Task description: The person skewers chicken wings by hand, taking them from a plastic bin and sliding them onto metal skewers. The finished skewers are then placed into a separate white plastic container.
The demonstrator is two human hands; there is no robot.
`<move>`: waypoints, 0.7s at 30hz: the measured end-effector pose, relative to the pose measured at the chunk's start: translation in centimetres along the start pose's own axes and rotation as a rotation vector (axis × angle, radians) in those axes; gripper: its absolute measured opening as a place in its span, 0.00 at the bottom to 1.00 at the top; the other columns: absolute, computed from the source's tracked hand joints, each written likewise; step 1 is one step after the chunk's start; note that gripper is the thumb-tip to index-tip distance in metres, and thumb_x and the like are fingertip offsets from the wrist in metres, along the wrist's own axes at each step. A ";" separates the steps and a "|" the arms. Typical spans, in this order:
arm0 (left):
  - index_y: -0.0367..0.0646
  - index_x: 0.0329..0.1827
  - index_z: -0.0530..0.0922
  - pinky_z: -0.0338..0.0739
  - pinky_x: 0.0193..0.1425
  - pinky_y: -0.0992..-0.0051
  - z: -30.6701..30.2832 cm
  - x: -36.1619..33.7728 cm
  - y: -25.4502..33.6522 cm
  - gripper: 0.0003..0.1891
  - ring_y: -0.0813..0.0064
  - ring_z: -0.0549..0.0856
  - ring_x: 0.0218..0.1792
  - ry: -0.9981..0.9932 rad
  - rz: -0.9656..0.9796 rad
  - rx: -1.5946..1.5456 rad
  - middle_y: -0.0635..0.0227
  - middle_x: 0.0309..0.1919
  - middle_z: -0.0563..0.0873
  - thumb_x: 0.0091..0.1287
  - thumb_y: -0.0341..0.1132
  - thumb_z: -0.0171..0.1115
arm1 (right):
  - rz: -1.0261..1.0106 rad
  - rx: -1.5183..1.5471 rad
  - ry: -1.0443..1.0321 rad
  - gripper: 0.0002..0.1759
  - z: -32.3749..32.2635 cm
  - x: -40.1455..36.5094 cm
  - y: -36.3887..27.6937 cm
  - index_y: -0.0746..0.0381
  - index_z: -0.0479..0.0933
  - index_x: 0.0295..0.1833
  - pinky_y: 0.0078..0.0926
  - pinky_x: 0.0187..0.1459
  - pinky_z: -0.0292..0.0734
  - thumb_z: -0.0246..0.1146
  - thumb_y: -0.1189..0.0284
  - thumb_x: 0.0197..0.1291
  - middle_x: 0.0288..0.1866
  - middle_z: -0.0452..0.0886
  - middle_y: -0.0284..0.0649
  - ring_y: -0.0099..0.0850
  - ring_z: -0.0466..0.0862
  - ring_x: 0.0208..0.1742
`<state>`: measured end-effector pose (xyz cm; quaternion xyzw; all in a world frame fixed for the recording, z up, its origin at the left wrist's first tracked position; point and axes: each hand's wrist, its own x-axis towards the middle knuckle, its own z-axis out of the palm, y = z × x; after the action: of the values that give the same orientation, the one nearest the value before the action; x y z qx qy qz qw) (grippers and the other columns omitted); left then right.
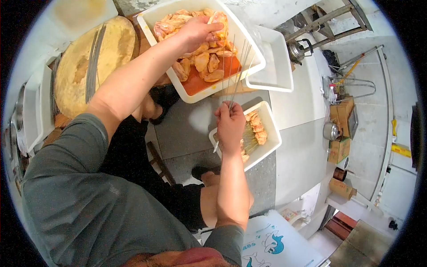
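My left hand [198, 34] is closed on a chicken wing [219, 19] at the far part of a large white tub [258, 62]. Orange-coated chicken wings [202, 61] lie in that tub, in reddish marinade. My right hand [230, 125] is wrapped round several thin metal skewers [230, 84]; their long ends fan out toward the large tub, and a short end shows below the fist. Under that hand sits a smaller white tub [276, 141] holding skewered chicken pieces [257, 127], partly hidden by my hand and wrist.
Left of the large tub, a bundle of metal skewers [94, 62] rests on a round wooden chopping block [69, 82]. Another white tub [287, 71] stands on the right. Kettles [297, 51] and cardboard boxes [341, 118] are farther right. A white lid with dolphin drawings [284, 244] is below.
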<state>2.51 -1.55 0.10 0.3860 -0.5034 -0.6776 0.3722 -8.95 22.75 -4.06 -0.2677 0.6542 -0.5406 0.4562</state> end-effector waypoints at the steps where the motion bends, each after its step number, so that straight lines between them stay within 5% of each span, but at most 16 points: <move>1: 0.33 0.47 0.76 0.80 0.42 0.78 0.5 -1.2 0.7 0.13 0.77 0.82 0.39 0.010 0.042 0.059 0.65 0.40 0.82 0.66 0.33 0.64 | 0.000 0.003 0.006 0.08 0.1 0.0 0.1 0.64 0.73 0.38 0.18 0.21 0.63 0.57 0.70 0.66 0.23 0.77 0.33 0.18 0.70 0.19; 21: 0.38 0.43 0.77 0.80 0.43 0.77 1.9 -0.2 -3.3 0.10 0.78 0.83 0.40 -0.163 -0.091 -0.212 0.69 0.39 0.83 0.66 0.35 0.63 | -0.084 -0.026 0.072 0.10 1.8 2.0 1.0 0.66 0.74 0.38 0.22 0.28 0.70 0.55 0.70 0.67 0.25 0.79 0.37 0.23 0.76 0.24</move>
<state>0.54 0.04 -2.67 0.3106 -0.4394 -0.7723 0.3376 -8.07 20.52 -5.58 -0.2812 0.6655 -0.5597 0.4058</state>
